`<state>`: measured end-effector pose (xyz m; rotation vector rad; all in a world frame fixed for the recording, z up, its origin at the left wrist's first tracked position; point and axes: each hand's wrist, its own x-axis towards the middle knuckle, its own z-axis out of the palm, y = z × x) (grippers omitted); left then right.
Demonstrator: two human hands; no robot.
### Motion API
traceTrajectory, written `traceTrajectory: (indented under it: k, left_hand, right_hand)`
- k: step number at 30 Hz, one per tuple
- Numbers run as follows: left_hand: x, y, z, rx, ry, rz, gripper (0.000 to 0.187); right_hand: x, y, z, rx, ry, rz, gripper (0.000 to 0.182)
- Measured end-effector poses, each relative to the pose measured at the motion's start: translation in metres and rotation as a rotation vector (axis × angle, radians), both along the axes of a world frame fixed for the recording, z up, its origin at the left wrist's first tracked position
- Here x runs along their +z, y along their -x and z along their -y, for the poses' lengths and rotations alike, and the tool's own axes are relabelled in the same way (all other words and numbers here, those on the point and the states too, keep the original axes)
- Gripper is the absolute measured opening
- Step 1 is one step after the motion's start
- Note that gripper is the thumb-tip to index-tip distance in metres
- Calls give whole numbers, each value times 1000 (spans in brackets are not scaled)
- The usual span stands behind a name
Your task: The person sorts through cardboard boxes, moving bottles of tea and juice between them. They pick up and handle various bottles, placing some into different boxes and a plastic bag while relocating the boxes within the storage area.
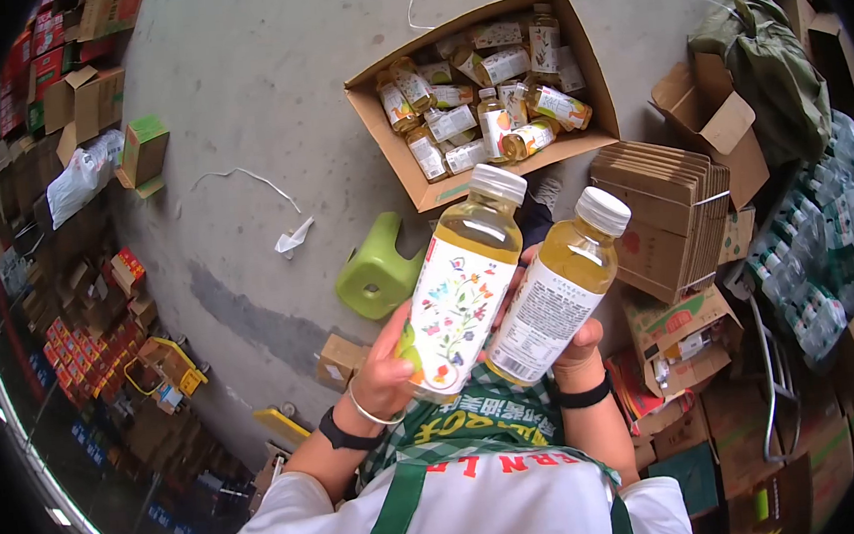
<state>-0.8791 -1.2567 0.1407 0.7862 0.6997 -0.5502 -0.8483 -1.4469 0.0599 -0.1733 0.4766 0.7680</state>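
Observation:
My left hand is closed round a drink bottle with a white cap, yellow liquid and a flowered white label. In my right hand is a second drink bottle, its white label of small print and a barcode facing me. Both bottles are held upright, tilted a little to the right, close together in front of my apron. Some fingers are hidden behind them. Beyond them an open cardboard box holds several more such bottles, standing and lying in a jumble.
A green plastic stool stands left of the bottles. To the right are a strapped stack of flattened cartons, an open carton and wrapped water bottles. White string lies on the concrete floor. Stacked boxes line the left.

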Motion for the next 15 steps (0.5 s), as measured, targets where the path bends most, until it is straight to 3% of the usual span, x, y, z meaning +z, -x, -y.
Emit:
traceTrajectory:
  k: [1, 3, 5, 7, 9, 10, 11, 13, 15]
  left_hand:
    - [-3, 2, -3, 192, 520, -163, 82]
    - [-6, 20, 0, 226, 590, -253, 89]
    - [-8, 28, 7, 325, 990, -227, 93]
    - [-5, 36, 15, 343, 970, -285, 94]
    - [-7, 38, 19, 447, 1121, -212, 80]
    - [-6, 34, 16, 424, 1143, -261, 61]
    - [-7, 32, 16, 420, 1134, -265, 61]
    - [-15, 30, 19, 414, 1470, -173, 47]
    - [-20, 26, 20, 368, 1544, -128, 41]
  right_hand:
    - [1, -3, -1, -23, -121, 31, 89]
    - [11, -8, -1, -8, -80, 20, 87]
    - [15, -10, -1, 116, -162, -16, 84]
    - [12, -6, -8, 64, -221, 2, 82]
    - [10, -7, -11, 92, -280, 20, 81]
    - [12, -7, -11, 106, -272, 18, 81]
    - [12, -7, -11, 99, -280, 18, 81]
    - [13, -6, -13, 127, -273, -10, 82]
    - [17, -10, -15, 111, -295, 1, 82]
